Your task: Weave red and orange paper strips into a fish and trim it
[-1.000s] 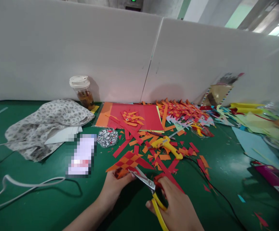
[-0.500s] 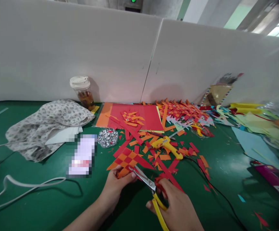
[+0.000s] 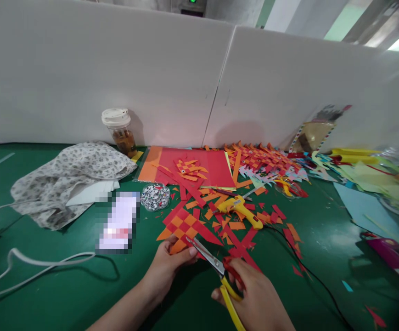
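Note:
My left hand (image 3: 167, 264) pinches the lower edge of a woven red and orange paper piece (image 3: 182, 225), thumb on top and fingers beneath. The weave forms a checkerboard with pointed strips sticking out to the left and right. My right hand (image 3: 254, 292) grips scissors (image 3: 232, 299) with yellow and red handles. Their blades (image 3: 204, 253) reach up and left to the paper's lower right edge, close to my left thumb, and look nearly closed. A yellow glue gun (image 3: 242, 210) lies just beyond, among red and orange paper scraps (image 3: 233, 236).
Red and orange sheets (image 3: 216, 165) lie at the back, with finished woven pieces (image 3: 264, 158) heaped to their right. A lidded drink cup (image 3: 121, 133) stands by the white partition. Left are a patterned cloth (image 3: 71, 179), a phone (image 3: 120, 220) and a white cable (image 3: 54, 262); a black cord (image 3: 309, 276) runs right.
The scissor blades look closer together than before at the paper's edge. Both hands keep their holds; the whole view has shifted slightly.

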A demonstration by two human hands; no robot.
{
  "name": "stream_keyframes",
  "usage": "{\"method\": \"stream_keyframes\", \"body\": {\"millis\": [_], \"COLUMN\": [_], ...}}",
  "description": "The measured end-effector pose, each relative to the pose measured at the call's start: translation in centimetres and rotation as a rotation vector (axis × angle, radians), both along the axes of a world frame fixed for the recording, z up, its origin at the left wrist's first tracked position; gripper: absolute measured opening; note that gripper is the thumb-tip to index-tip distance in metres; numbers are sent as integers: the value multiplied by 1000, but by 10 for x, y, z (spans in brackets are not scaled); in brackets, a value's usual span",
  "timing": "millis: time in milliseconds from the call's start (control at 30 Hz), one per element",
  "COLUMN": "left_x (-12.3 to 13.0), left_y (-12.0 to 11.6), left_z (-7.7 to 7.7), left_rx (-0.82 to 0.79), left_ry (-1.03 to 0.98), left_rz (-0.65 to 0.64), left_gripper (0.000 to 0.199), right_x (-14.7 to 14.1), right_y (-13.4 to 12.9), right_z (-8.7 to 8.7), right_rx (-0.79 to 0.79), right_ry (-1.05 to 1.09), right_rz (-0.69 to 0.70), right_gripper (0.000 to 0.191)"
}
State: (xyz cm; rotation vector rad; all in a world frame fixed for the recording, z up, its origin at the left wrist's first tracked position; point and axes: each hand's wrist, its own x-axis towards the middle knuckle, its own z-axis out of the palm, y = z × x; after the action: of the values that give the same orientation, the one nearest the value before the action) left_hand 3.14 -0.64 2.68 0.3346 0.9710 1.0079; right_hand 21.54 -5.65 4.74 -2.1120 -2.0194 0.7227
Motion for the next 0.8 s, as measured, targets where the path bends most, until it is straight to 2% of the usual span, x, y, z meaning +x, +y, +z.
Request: {"method": "stream_keyframes", "body": {"millis": [233, 433, 667, 800], "left_x": [0, 0, 0, -1], "left_y": [1, 2, -1, -2], "left_z": [-2, -3, -7, -8], "left_rx": [22, 0, 92, 80], "left_ry": [3, 41, 21, 15], "left_rz": [-21, 25, -29, -20], "left_gripper": [45, 43, 37, 34], "right_x": [3, 5, 1, 0], "right_y": [1, 0, 2, 1], "right_z": [-1, 2, 0, -2], "right_rx": [5, -10, 4, -25], "right_ry": [-20, -23, 19, 24], "right_rz": [-6, -20, -17, -6], "right_gripper": [30, 30, 28, 31]}}
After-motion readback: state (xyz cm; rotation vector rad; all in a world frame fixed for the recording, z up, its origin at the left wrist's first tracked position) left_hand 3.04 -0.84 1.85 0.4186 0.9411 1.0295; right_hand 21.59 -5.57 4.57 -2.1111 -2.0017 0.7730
